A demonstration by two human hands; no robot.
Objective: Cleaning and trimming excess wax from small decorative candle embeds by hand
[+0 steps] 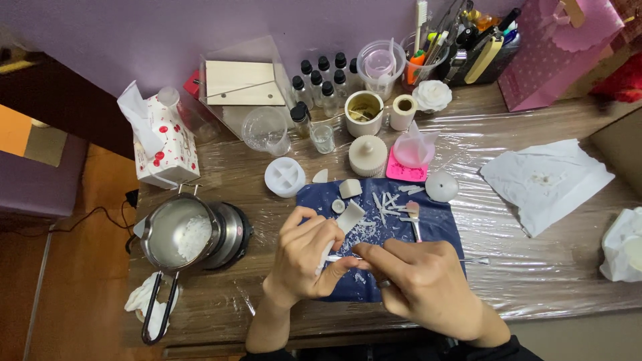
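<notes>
Shaving the white wax piece (348, 219) over the blue cloth (441, 227): left hand (304, 257) closed on it, right hand (418, 281) pinching a thin metal tool (468, 260) (imo keep strokes shallow, w/ flakes landing on cloth)

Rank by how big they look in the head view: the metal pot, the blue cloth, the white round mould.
1. blue cloth, partly hidden by hands
2. metal pot
3. white round mould
</notes>
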